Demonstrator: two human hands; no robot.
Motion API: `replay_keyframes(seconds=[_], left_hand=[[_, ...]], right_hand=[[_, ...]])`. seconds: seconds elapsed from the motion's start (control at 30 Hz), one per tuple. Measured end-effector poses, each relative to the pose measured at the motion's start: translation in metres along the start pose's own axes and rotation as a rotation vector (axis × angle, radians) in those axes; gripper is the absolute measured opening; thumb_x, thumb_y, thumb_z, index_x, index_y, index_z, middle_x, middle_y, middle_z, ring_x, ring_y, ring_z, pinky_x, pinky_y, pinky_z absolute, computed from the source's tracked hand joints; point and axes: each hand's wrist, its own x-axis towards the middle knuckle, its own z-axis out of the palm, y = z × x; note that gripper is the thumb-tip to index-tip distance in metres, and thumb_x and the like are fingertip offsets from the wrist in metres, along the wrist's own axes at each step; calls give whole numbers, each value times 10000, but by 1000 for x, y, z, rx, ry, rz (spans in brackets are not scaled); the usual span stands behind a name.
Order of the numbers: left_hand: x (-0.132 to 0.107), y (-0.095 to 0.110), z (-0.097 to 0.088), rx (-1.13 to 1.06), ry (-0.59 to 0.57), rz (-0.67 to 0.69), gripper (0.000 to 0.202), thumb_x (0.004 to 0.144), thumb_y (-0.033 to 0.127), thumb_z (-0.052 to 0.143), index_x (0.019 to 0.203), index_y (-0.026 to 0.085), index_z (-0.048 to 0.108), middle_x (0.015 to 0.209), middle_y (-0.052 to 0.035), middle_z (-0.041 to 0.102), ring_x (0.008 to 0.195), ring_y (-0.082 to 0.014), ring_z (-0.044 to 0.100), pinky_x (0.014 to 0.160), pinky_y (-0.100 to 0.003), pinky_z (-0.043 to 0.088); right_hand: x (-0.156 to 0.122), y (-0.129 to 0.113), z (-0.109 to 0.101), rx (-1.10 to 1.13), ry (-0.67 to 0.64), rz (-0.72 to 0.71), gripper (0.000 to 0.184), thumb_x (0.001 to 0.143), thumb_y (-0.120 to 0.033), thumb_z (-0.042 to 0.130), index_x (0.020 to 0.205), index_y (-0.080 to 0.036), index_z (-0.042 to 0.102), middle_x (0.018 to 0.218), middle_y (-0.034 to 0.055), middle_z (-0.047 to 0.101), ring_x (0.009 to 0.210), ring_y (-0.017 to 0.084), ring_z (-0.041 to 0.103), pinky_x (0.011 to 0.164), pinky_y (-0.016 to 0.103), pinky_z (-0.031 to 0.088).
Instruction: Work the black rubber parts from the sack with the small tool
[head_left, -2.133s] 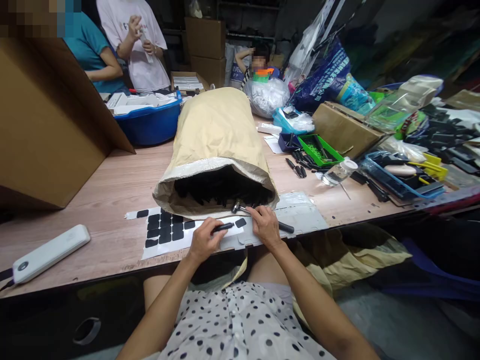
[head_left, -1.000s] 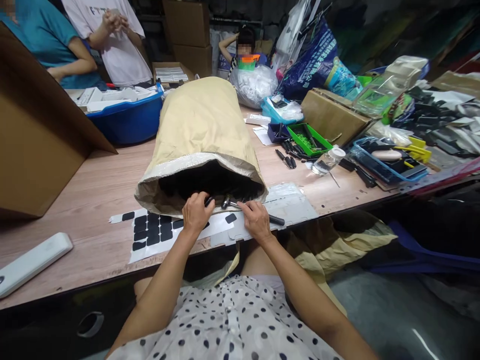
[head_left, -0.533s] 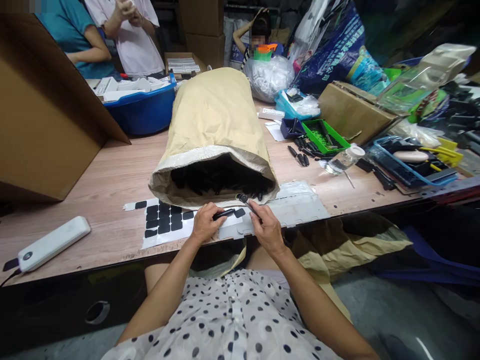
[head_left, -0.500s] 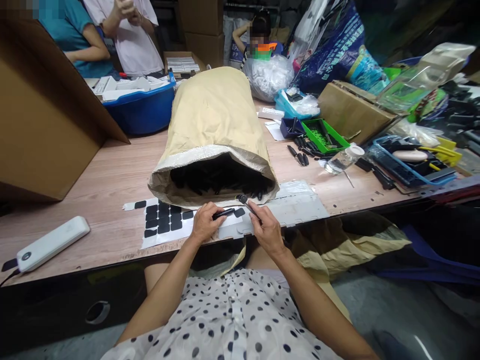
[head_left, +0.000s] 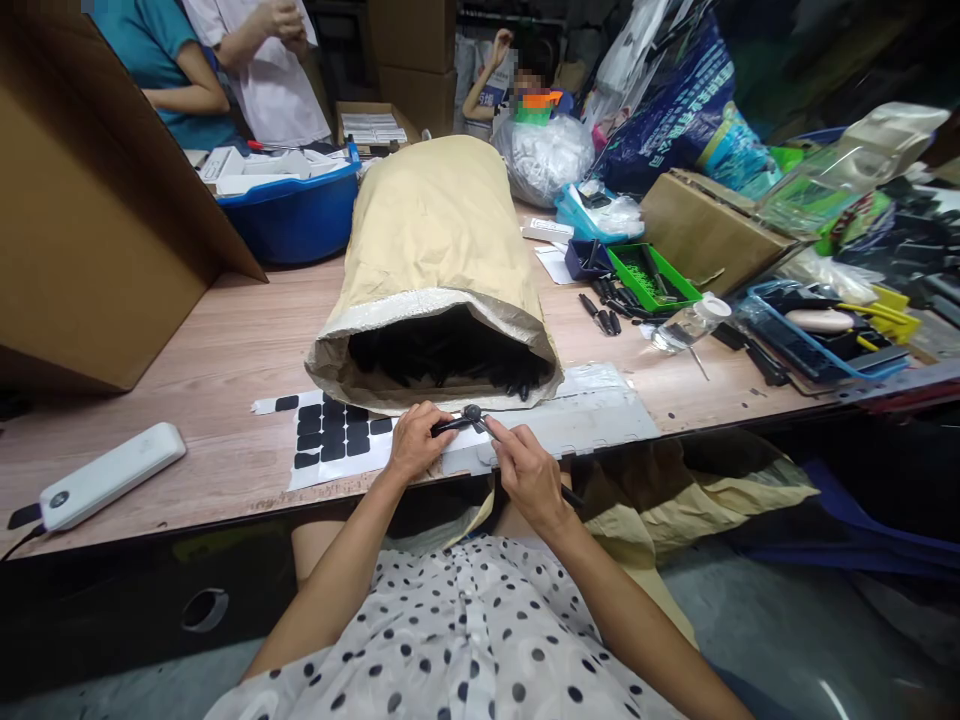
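Note:
My left hand [head_left: 417,440] is closed around a slim black part [head_left: 448,426] at the table's front edge. At that part's right end is a small round black piece [head_left: 472,412]. My right hand [head_left: 529,470] grips a thin tool [head_left: 487,427], whose tip meets the round piece; its dark handle end shows below the wrist. Whether tool and round piece are joined, I cannot tell. Under the left hand lies a white sheet of black stickers [head_left: 334,430]. Just behind both hands, a tan sack [head_left: 435,220] opens toward me, with many black pieces inside.
A white device with a cable [head_left: 112,475] lies at left, beside a large cardboard box [head_left: 97,220]. A blue tub [head_left: 300,215] holds white boxes. At right are a green tray [head_left: 652,278], a clear bottle [head_left: 690,322] and a blue basket [head_left: 817,330]. Several people are at the back.
My right hand's tool tip and the round black piece have moved left and down, to the end of the part in my left hand. The view has shifted slightly.

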Motion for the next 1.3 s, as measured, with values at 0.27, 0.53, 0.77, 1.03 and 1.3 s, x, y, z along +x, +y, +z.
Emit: replay_keyframes(seconds=[0.27, 0.53, 0.77, 1.03, 1.3], left_hand=[[0, 3, 1, 3, -11, -14, 111, 820, 245, 688, 917, 256, 739, 849, -8, 662, 837, -196, 580, 788, -323, 466], [-1, 4, 1, 49, -4, 14, 222, 788, 266, 715, 1010, 267, 731, 919, -19, 666, 883, -218, 589, 833, -351, 478], [2, -1, -1, 37, -55, 28, 174, 910, 325, 601, 992, 252, 736, 889, -22, 652, 867, -204, 582, 829, -344, 463], [-41, 19, -11, -8, -132, 270, 296, 1004, 362, 425, 1043, 209, 676, 926, -65, 685, 876, -205, 624, 821, -335, 479], [-108, 5, 21, 202, -523, -143, 275, 970, 278, 450, 1144, 253, 661, 1027, -73, 754, 951, -234, 714, 807, -323, 520]], right_hand=[[0, -6, 4, -14, -53, -12, 406, 966, -209, 478, 1314, -316, 655, 848, 8, 628, 718, 124, 599, 601, 201, 443], [42, 29, 14, -129, 47, -8, 344, 939, -193, 497, 1190, -268, 719, 871, 48, 614, 817, 179, 557, 723, 271, 437], [45, 38, 39, -245, 104, -49, 360, 915, -147, 506, 1162, -291, 726, 943, 69, 571, 849, 203, 448, 730, 311, 322], [44, 37, 43, -246, 108, -72, 359, 903, -153, 510, 1170, -274, 717, 901, 65, 553, 836, 211, 424, 721, 324, 296], [43, 36, 44, -236, 91, -65, 363, 890, -159, 523, 1180, -274, 708, 922, 74, 564, 845, 218, 428, 718, 332, 305]])
